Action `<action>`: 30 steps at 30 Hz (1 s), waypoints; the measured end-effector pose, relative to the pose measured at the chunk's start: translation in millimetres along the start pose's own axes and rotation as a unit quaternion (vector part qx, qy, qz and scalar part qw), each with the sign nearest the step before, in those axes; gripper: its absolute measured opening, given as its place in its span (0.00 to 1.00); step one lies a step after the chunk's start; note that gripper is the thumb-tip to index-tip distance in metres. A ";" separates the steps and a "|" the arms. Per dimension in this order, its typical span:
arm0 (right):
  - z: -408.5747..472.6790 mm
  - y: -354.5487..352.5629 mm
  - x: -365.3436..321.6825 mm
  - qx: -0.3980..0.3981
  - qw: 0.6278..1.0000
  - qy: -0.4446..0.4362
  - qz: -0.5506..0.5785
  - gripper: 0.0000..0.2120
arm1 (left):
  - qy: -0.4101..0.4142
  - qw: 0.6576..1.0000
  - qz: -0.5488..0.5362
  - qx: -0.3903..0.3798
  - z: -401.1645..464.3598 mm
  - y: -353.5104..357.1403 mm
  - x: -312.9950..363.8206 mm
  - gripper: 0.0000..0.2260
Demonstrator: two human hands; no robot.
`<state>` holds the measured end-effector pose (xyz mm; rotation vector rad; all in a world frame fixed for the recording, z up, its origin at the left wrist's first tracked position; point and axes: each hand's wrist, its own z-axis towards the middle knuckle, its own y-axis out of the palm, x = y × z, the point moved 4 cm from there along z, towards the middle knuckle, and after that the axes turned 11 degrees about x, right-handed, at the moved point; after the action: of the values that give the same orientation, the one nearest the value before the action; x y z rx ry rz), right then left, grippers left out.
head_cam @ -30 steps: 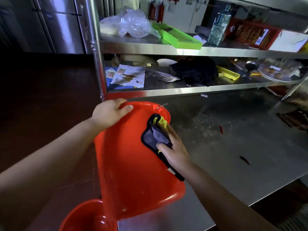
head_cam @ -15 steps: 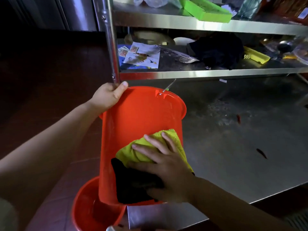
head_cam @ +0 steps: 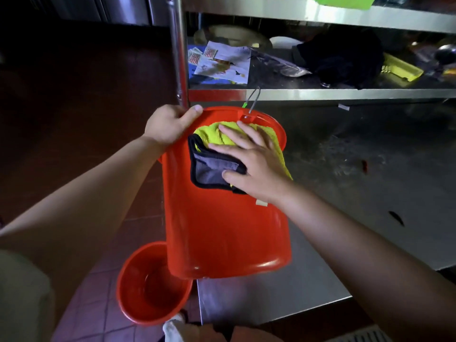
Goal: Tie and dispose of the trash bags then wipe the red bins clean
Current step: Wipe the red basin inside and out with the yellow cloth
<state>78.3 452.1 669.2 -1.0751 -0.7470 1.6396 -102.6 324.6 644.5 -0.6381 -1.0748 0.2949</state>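
Note:
A red bin [head_cam: 222, 233] lies on its side over the corner of the steel table, its rim toward the shelves. My left hand [head_cam: 167, 125] grips the rim at its upper left, thumb over the edge. My right hand [head_cam: 254, 164] presses a yellow and grey cloth [head_cam: 212, 154] with a black border flat against the bin's outer wall near the rim, fingers spread and straight. A second red bin [head_cam: 148, 290] stands upright on the floor below, open and empty-looking.
The steel table [head_cam: 357, 193] carries dark scraps and smears. Behind it a steel shelf [head_cam: 320, 93] holds papers, a dark cloth and a yellow tray. A steel post [head_cam: 179, 50] rises beside my left hand. Red tiled floor [head_cam: 81, 95] lies to the left.
My right hand has slid the cloth up the bin's wall from near the base to just under the rim. The grey side now shows. My left hand keeps its hold on the rim.

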 end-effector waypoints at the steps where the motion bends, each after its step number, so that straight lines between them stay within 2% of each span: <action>1: -12.2 -1.9 -4.7 -0.003 1.000 -0.005 0.004 0.26 | -0.003 1.000 0.000 -0.001 -0.3 0.5 1.3 0.34; 5: -68.8 -8.8 -25.0 -0.021 0.999 -0.041 0.007 0.26 | 0.011 1.000 0.010 0.003 -1.8 0.9 6.5 0.30; 8: -112.5 -8.3 -37.2 -0.038 0.997 -0.069 0.015 0.25 | 0.016 1.000 0.007 0.013 -3.9 0.2 8.8 0.33; 11: -140.6 -9.2 -42.3 -0.030 0.995 -0.089 0.029 0.24 | -0.012 1.000 -0.029 0.005 -6.5 1.9 9.6 0.34; 15: -129.1 -9.3 -32.9 -0.022 0.994 -0.088 0.056 0.26 | -0.063 0.996 -0.057 -0.009 -1.9 4.0 5.2 0.35; 19: -78.5 -10.3 -0.7 0.034 0.997 -0.026 0.061 0.25 | -0.091 0.992 -0.087 -0.025 0.6 5.5 1.4 0.39; 22: -26.5 -13.8 32.3 0.084 0.988 0.099 0.079 0.25 | -0.097 0.989 -0.100 -0.040 0.8 8.1 0.9 0.40; 24: -5.6 -12.2 44.0 0.084 0.975 0.165 0.120 0.25 | -0.101 0.988 -0.113 -0.042 -1.3 6.0 0.5 0.40; 25: -2.3 -10.2 44.1 0.079 0.975 0.171 0.122 0.25 | -0.103 0.986 -0.124 -0.039 -3.9 3.9 -0.4 0.39; 27: -7.3 -8.3 34.7 0.077 0.983 0.143 0.091 0.25 | -0.102 0.983 -0.148 -0.034 -13.0 0.0 -2.8 0.36; 30: -29.9 -13.2 8.4 0.072 0.994 0.082 0.028 0.26 | -0.088 0.982 -0.166 -0.035 -32.4 -1.6 -4.8 0.22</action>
<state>109.9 463.5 665.7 -1.1189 -0.4881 1.6046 -76.2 309.9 631.7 -0.4907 -1.3444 0.0241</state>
